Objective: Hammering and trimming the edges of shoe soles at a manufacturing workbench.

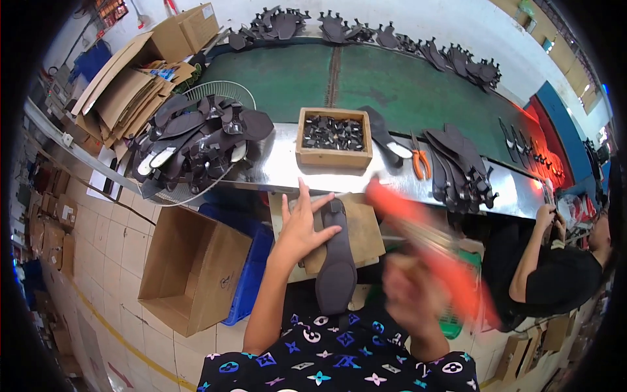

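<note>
A dark brown shoe sole (337, 261) lies lengthwise before me, its narrow end on a tan board (366, 228) and its wide end toward my lap. My left hand (302, 227) is beside the narrow end with fingers spread, the thumb reaching to the sole's edge. To the right of the sole, my right hand (415, 287) is closed on a long orange-red tool (450, 264), raised and smeared by motion, so its kind cannot be made out. Beyond the board, a wooden box (334, 159) holds small black parts. Orange-handled pliers (419, 164) lie to its right.
A wire basket (228, 91) heaped with dark soles stands left on the metal ledge. More soles (457, 160) lie right of the pliers and along the green belt's (274, 75) far edge. An open carton (186, 274) is at lower left. A co-worker (555, 261) sits at right.
</note>
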The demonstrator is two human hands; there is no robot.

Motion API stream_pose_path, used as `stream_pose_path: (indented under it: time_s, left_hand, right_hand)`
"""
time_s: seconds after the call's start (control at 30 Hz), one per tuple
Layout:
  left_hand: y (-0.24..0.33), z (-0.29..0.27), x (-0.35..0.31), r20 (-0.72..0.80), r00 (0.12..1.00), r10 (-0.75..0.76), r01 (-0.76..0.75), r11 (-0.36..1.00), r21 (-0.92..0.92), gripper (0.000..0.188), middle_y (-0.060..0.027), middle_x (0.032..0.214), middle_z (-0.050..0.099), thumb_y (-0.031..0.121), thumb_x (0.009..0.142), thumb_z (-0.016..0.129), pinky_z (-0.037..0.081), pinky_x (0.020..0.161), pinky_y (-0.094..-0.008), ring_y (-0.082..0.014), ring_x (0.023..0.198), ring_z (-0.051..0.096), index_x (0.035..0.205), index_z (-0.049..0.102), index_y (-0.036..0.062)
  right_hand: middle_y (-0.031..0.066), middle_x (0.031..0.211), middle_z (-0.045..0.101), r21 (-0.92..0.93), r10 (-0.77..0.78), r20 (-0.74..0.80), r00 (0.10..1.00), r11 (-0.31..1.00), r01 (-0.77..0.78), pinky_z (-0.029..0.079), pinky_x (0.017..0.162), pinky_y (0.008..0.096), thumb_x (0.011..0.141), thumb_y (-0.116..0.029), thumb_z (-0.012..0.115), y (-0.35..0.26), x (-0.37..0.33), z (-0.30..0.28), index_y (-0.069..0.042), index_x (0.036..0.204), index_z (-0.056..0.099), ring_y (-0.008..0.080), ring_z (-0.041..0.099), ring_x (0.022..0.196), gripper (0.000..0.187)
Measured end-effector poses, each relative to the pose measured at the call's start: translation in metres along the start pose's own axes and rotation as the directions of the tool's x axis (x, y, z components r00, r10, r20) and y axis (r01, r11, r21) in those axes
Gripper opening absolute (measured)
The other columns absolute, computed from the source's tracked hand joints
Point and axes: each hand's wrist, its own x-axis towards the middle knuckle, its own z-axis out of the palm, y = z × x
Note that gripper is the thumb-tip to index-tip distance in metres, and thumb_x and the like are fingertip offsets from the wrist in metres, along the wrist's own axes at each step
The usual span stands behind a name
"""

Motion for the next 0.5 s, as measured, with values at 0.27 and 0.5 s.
stream_pose_path:
  time_s: [0.27, 0.5]
  left_hand:
    - [-0.005, -0.007, -0.007, 0.016, 0.999, -0.044, 0.044, 0.999, 0.024, 0.128, 0.0038, 0.142, 0.059, 0.046, 0.077, 0.08, -0.011, 0.119, -0.0612, -0.0265, 0.147, 0.035, 0.157, -0.008, -0.0019]
    - [-0.014, 0.008, -0.015, -0.14, 0.986, 0.092, -0.074, 0.989, 0.124, 0.046, -0.0033, 0.134, 0.064, 0.036, 0.085, 0.073, -0.001, 0.115, -0.0665, -0.0314, 0.142, 0.041, 0.126, 0.069, 0.0171]
  right_hand:
    - [0.0124, 0.084, 0.063, -0.616, -0.101, -0.417, 0.903, 0.762, -0.199, 0.047, 0.056, 0.0277, 0.094, -0.005, 0.062, -0.05, 0.009, 0.038, 0.008, 0.135, 0.053, 0.0154, 0.062, 0.072, 0.044]
    - [0.028, 0.119, 0.066, -0.575, 0.08, -0.298, 0.951, 0.78, -0.246, 0.054, 0.091, 0.0386, 0.091, -0.001, 0.065, -0.011, 0.005, 0.042, 0.006, 0.135, 0.053, 0.0378, 0.069, 0.108, 0.046]
